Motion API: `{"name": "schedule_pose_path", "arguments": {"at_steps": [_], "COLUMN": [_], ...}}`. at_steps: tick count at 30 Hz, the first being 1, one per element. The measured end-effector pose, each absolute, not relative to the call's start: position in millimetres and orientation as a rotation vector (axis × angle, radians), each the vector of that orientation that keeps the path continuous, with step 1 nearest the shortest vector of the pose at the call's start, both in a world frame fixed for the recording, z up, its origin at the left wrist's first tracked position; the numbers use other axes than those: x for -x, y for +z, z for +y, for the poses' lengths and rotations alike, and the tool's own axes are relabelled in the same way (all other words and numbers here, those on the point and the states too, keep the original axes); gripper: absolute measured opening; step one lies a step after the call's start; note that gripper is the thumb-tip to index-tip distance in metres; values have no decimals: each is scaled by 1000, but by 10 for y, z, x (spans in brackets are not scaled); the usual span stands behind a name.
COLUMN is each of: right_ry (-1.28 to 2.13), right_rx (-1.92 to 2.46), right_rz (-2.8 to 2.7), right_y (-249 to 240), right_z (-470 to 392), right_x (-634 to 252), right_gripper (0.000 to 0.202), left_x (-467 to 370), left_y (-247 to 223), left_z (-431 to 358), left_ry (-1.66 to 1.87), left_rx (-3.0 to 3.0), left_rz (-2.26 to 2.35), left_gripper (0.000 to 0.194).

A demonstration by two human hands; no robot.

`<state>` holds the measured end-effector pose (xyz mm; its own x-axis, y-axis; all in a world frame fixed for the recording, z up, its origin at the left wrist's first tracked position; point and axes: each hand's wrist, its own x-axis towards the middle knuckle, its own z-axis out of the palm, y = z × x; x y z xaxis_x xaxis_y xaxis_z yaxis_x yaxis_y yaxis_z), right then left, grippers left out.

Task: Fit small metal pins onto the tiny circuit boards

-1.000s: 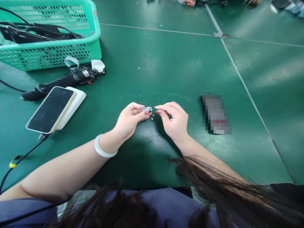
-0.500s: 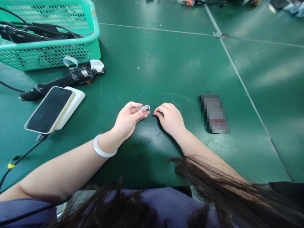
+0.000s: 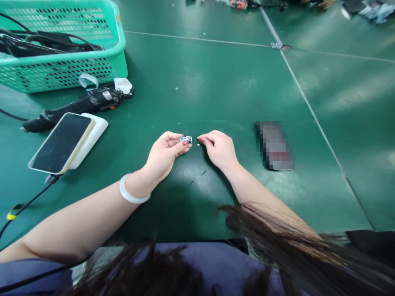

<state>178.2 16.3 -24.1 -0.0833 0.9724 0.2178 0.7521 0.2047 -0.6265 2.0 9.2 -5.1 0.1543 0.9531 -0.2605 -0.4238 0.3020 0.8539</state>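
Left hand (image 3: 163,156): mine, thumb and fingers closed on a small circuit module (image 3: 185,139), which projects from the fingertips towards my right hand. Right hand (image 3: 219,150): mine, thumb and forefinger pinched on a tiny rectangular metal piece (image 3: 199,143), held just beside the module, apart from it. White bangle (image 3: 132,192): one, on my left wrist. Smartphone (image 3: 61,142): one, left of my left hand, leaning over a white slab-shaped object (image 3: 91,142). Blurred dark object (image 3: 275,146): one, right of my right hand, on the green surface (image 3: 216,94). Black electric screwdriver (image 3: 80,106): one, beyond the smartphone. Green perforated basket (image 3: 120,45): one, farther off, beyond my left hand and to its left, containing black cables.
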Motion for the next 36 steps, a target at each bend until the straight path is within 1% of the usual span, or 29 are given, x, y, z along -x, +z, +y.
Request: {"name": "schedule_pose_path", "arguments": {"at_steps": [3,7,10,15,24,30,36], "right_ry": [408,337,369,343,301,293,211], "right_rx": [1624,1627,1620,1641,1706,1729,1735], "right_rz": [-1929,-2006,-1997,-2021,-2067,-2118,-2103], "right_y": [-234,-248,-254,-242,-194,-215,-214], "right_z": [123,111,129,160,112,146,115], "right_x": [-1770,-1737,-1753,-1832,-1902,-1835,-1870], "right_gripper": [13,11,12,20,9,17,19], "left_x": [-18,-18,-20,-12,-26,-31,-21], "left_y": [-48,-40,-43,-63,-60,-59,-48], "left_z": [89,88,90,84,53,51,53], "left_ry": [1112,1105,1097,1076,979,971,922], "left_rx": [-711,-714,-719,-771,-928,-931,-998], "left_rz": [935,936,942,960,1033,1049,1049], "left_gripper": [26,26,26,27,30,30,42]}}
